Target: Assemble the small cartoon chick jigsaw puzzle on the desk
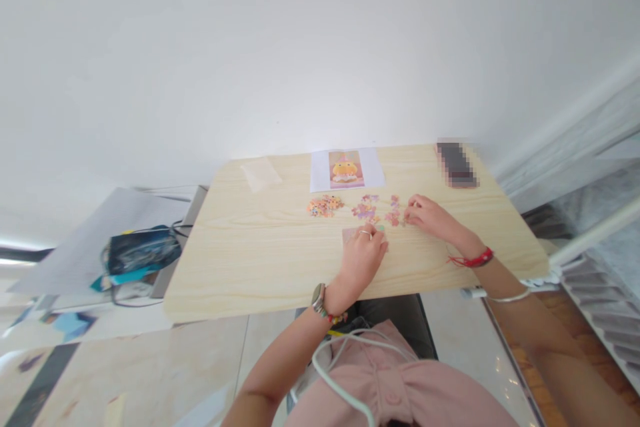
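My left hand point(363, 255) rests on the light wooden table point(260, 260) with its fingers curled over a small pink jigsaw piece point(349, 234); a ring shows on one finger. My right hand point(429, 215) lies further right, fingertips pinched at a cluster of loose jigsaw pieces point(395, 216). More joined pieces point(365, 209) sit just beyond my left hand, and an orange clump of pieces point(325, 205) lies to the left. A reference sheet with a yellow character picture point(346, 169) lies at the table's far edge.
A clear plastic bag point(261, 173) lies at the far left of the table, and a dark blurred phone-like object point(455, 163) at the far right. A dark bag point(143, 250) sits on a grey surface left of the table. A white wall rises behind.
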`<state>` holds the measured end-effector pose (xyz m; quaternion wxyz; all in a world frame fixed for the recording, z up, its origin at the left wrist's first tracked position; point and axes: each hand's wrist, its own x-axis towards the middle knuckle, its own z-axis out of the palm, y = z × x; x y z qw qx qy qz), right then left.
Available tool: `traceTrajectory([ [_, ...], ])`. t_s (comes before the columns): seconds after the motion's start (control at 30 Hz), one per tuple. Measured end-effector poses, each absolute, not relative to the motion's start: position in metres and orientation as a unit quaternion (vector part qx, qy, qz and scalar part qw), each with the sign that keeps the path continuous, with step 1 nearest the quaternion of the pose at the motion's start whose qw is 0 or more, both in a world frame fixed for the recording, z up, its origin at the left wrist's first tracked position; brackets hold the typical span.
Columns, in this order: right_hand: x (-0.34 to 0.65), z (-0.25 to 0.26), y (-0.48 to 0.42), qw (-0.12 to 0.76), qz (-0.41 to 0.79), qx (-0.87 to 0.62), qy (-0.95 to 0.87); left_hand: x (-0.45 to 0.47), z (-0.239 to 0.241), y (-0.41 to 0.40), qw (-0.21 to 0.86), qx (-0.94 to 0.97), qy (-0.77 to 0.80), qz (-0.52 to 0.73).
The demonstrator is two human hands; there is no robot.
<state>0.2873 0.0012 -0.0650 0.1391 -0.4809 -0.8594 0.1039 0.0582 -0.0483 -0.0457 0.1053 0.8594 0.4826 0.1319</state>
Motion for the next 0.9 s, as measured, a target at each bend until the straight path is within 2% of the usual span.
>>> traceTrajectory([
  [0.23, 0.285, -0.073, -0.009, 0.152, 0.085, -0.478, -0.861, 0.119, -0.055, -0.019, 0.062, 0.893, 0.44, 0.074],
  [0.53, 0.288, -0.079, -0.02, 0.158, 0.029, -0.503, -0.849, 0.127, -0.059, -0.008, 0.034, 0.921, 0.384, 0.051],
  [0.7, 0.279, -0.065, -0.042, 0.192, -0.007, -0.498, -0.846, 0.114, -0.049, -0.019, 0.031, 0.921, 0.38, 0.078],
  [0.9, 0.219, -0.052, -0.072, 0.245, 0.01, -0.463, -0.852, 0.049, -0.032, -0.058, 0.073, 0.883, 0.454, 0.094],
])
